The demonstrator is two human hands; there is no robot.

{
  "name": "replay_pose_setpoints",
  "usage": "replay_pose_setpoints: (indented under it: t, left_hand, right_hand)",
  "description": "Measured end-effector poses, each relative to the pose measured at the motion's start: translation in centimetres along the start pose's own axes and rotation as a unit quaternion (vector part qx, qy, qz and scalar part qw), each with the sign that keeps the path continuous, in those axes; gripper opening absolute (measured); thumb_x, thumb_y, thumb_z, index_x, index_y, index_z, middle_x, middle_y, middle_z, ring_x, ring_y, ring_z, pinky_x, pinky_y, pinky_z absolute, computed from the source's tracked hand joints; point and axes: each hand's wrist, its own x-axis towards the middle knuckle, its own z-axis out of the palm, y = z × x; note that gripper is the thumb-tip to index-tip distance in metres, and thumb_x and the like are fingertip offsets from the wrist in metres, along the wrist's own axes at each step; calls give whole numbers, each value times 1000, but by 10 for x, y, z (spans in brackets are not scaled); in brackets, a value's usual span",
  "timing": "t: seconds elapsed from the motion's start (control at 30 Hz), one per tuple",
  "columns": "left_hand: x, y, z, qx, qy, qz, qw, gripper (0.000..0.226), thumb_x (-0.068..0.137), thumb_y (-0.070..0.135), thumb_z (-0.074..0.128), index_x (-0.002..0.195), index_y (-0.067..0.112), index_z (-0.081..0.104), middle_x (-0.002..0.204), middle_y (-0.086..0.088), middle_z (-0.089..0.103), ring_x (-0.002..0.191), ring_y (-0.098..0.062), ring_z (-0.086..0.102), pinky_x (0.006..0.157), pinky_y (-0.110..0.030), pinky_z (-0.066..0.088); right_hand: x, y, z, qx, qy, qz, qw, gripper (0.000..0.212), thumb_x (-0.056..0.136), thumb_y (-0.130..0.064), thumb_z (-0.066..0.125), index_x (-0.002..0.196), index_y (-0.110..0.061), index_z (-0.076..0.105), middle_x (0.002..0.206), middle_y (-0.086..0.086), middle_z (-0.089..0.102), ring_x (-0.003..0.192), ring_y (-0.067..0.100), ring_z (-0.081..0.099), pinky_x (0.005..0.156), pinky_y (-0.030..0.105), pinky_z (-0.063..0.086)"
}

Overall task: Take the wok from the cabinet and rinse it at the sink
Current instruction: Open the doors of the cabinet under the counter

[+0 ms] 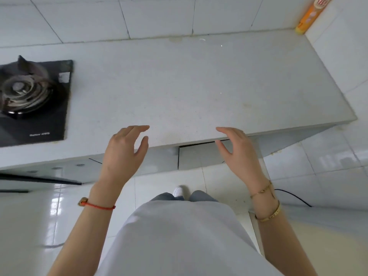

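No wok and no sink show in the head view. My left hand (pixel 124 151) hovers at the front edge of the white countertop (pixel 189 86), fingers spread and curved, holding nothing. My right hand (pixel 238 151) hovers a little to the right at the same edge, also empty with fingers apart. Between and below the hands, under the counter's lip, a grey cabinet door (pixel 199 156) is shut.
A black gas stove (pixel 33 100) with one burner sits on the counter at the left. An orange bottle (pixel 310 14) stands in the far right corner against the tiled wall. A black cable (pixel 292 197) lies on the glossy floor at the right.
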Motion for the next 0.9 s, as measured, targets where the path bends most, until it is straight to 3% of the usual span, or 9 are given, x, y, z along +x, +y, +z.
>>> replay_pose_setpoints:
  t: [0.53,0.9]
  left_hand:
    - [-89,79,37,39,109,-216,969,27,93,14,60,120,14,66,112,-2,70,101,-25,65,90,-44,52]
    - [-143,112,66,55,133,-288,947,28,94,14,59,121,14,66,116,-4,70,105,-27,64,94,-43,50]
  right_hand:
    - [32,47,-26,-11,-139,-172,975,32,96,-20,60,128,-16,61,125,-2,62,121,14,52,106,33,42]
    - [18,79,-28,-29,-192,-232,953,34,97,-21,58,130,-14,60,126,0,63,121,16,53,107,35,42]
